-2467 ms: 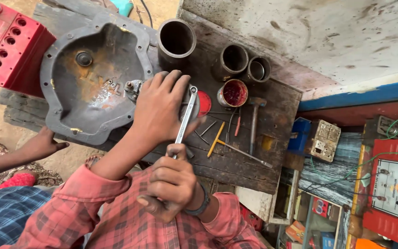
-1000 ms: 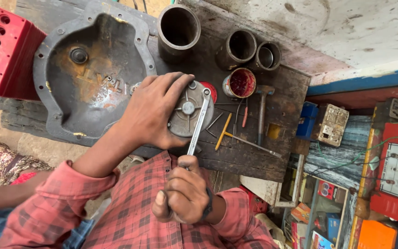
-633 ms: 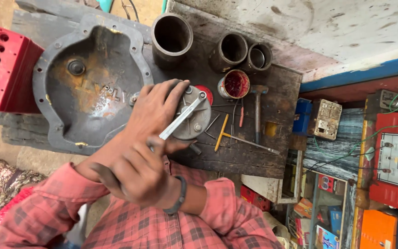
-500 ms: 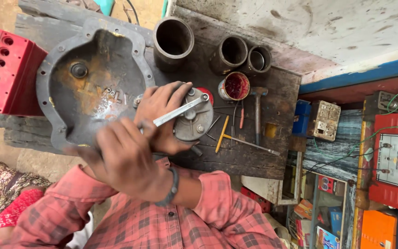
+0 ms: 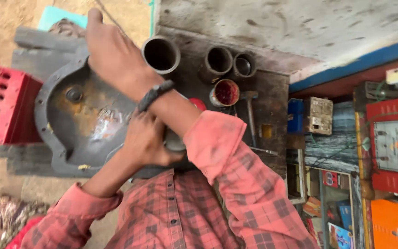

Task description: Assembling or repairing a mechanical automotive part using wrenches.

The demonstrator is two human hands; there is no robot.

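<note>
On the bench, my left hand (image 5: 146,140) clamps the round part (image 5: 175,141) beside the grey casing (image 5: 86,124). My right hand (image 5: 114,57) swings across, its grip hidden. I should press down hard to prevent slipping.

This is a small repair workshop, rough and open to bare ground. A worn, oil-stained wooden bench (image 5: 272,99) fills the middle of the frame, carrying a large grey cast-metal housing (image 5: 77,124) at left, three steel cylinder sleeves (image 5: 161,54) along the top, a hammer (image 5: 249,110) and a red tin of grease (image 5: 225,92). A red metal block with rows of holes (image 5: 1,103) sits at far left. At right, shelves hold a red electrical tester with dials (image 5: 397,147) and boxes of parts (image 5: 318,115).
</note>
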